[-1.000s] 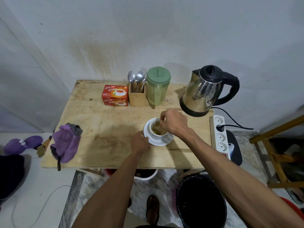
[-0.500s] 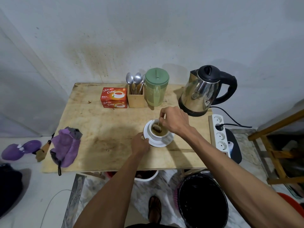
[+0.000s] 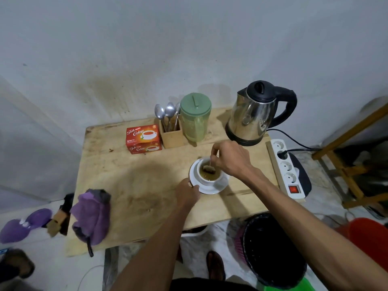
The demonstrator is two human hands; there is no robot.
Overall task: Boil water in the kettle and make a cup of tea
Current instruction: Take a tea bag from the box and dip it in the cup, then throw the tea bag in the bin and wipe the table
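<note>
A white cup (image 3: 206, 180) of brown tea stands on a white saucer (image 3: 220, 186) in the middle of the wooden table (image 3: 134, 185). My right hand (image 3: 231, 157) pinches the string of a tea bag (image 3: 209, 169), which hangs half out of the tea. My left hand (image 3: 186, 193) grips the saucer's near left rim. The steel kettle (image 3: 252, 116) with black lid and handle sits at the table's back right, its cord running to a white power strip (image 3: 286, 168).
A red tea box (image 3: 143, 138), a wooden holder with spoons (image 3: 170, 131) and a green lidded jug (image 3: 195, 116) line the back. A purple cloth (image 3: 92, 215) hangs off the left front edge. A black bin (image 3: 273, 250) stands on the floor below.
My right hand has lifted the tea bag by its string, so the bag now shows above the tea. The left hand stays on the saucer. My view has shifted slightly.
</note>
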